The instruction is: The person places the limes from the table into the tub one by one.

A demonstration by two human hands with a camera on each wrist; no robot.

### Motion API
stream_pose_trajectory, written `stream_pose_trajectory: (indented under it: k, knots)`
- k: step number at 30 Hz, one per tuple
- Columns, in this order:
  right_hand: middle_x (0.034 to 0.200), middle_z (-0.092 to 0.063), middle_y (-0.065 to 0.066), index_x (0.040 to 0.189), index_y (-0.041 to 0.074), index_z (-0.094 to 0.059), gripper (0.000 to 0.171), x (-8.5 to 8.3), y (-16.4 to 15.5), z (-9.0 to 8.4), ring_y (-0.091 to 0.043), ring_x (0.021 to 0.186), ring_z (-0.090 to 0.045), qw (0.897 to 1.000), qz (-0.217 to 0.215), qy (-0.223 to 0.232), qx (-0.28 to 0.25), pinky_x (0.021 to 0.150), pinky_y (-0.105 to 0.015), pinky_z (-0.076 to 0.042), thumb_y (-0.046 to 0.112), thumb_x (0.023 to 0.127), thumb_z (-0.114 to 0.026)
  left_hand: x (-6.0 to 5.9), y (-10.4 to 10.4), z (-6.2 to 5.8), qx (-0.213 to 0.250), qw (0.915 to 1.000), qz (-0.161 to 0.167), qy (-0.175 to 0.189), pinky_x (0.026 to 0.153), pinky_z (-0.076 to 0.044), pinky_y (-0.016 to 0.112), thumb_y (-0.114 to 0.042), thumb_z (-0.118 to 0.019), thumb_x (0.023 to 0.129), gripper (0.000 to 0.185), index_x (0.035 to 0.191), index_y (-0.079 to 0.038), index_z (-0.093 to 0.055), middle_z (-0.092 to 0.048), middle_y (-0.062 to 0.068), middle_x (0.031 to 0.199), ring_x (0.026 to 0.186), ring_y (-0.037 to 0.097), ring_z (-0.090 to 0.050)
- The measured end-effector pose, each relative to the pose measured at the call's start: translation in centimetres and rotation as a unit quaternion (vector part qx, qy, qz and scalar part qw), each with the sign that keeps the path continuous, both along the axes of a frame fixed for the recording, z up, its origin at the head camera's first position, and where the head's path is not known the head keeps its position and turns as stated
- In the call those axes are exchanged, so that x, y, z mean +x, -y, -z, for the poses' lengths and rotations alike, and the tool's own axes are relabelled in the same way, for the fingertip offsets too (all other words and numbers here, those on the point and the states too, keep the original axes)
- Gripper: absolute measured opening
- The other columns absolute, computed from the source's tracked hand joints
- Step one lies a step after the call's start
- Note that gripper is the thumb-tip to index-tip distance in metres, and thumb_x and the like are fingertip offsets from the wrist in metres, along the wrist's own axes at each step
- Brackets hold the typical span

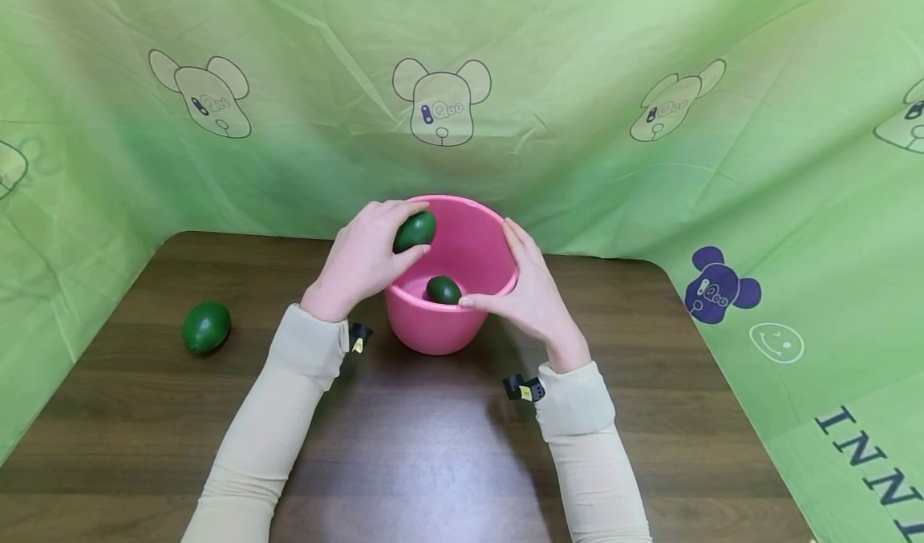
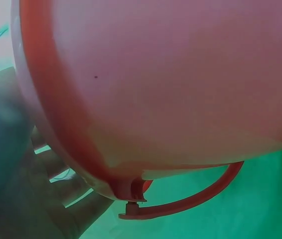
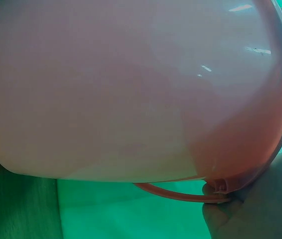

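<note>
A pink bucket (image 1: 472, 230) stands on the dark wooden table (image 1: 419, 447), a little behind its middle. My left hand (image 1: 368, 254) grips a green avocado (image 1: 415, 231) just above the bucket's left rim. A second avocado (image 1: 443, 289) lies on the bucket's floor. My right hand (image 1: 530, 290) rests against the bucket's right side, fingers straight along the rim and thumb on the front edge. A third avocado (image 1: 206, 327) lies on the table at the left. Both wrist views are filled by the pink bucket wall (image 2: 181, 79) (image 3: 121, 89) and its thin handle (image 2: 191, 199) (image 3: 176, 194).
Green cloth with bear prints (image 1: 440, 102) hangs behind the table and drapes down both sides. The table's rounded back corners show at left and right. Bare wood lies in front of the bucket between my two sleeves.
</note>
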State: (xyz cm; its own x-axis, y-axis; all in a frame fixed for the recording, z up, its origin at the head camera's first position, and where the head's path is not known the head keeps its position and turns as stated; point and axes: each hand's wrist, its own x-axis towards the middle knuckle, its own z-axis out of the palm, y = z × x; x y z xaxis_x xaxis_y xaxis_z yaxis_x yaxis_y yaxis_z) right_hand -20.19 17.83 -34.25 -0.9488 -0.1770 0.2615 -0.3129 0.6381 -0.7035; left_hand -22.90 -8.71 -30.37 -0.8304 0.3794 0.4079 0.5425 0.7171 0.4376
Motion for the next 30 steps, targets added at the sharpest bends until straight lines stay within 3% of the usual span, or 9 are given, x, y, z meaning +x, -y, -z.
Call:
stream_pose_trajectory:
  k: [6,13,21,30]
  knots:
    - [0.164,-0.021,0.010,0.164,0.023,-0.024,0.124,0.01,0.02,-0.07,-0.021,0.145,-0.027,1.000,0.000,0.000,0.004,0.107,-0.053,-0.040,0.059,0.066,-0.091,-0.04,-0.09,0.09,-0.008,1.0000,0.001,0.001,0.084,-0.053,0.044,-0.035,-0.075,0.092,0.059,0.146,-0.018,-0.057,-0.059,0.004,0.140,0.117,0.025,-0.053]
    - [0.164,-0.022,0.010,0.164,0.021,-0.024,0.123,-0.09,0.02,0.01,-0.020,0.145,-0.028,1.000,0.000,-0.004,0.006,0.108,-0.053,-0.039,0.056,0.066,-0.092,-0.07,-0.10,0.14,-0.009,0.9999,0.004,0.005,0.097,-0.050,0.045,-0.036,-0.074,0.093,0.061,0.147,-0.014,-0.055,-0.056,0.004,0.144,0.124,0.025,-0.051]
    - [0.164,-0.021,0.010,0.164,0.023,-0.024,0.122,-0.15,-0.09,-0.07,-0.020,0.147,-0.025,1.000,-0.003,-0.004,0.006,0.110,-0.054,-0.036,0.051,0.067,-0.093,-0.04,0.06,0.25,-0.004,1.0000,0.001,-0.002,0.099,-0.048,0.045,-0.038,-0.073,0.094,0.061,0.147,-0.013,-0.056,-0.056,0.005,0.144,0.125,0.025,-0.050]
    - [0.165,-0.021,0.009,0.164,0.022,-0.024,0.122,-0.06,-0.11,0.04,-0.019,0.146,-0.025,1.000,-0.004,-0.002,0.006,0.110,-0.054,-0.037,0.058,0.067,-0.090,0.33,0.73,0.62,0.018,0.9998,0.002,-0.010,0.105,-0.044,0.046,-0.039,-0.074,0.093,0.062,0.146,-0.012,-0.057,-0.056,0.005,0.145,0.132,0.026,-0.048]
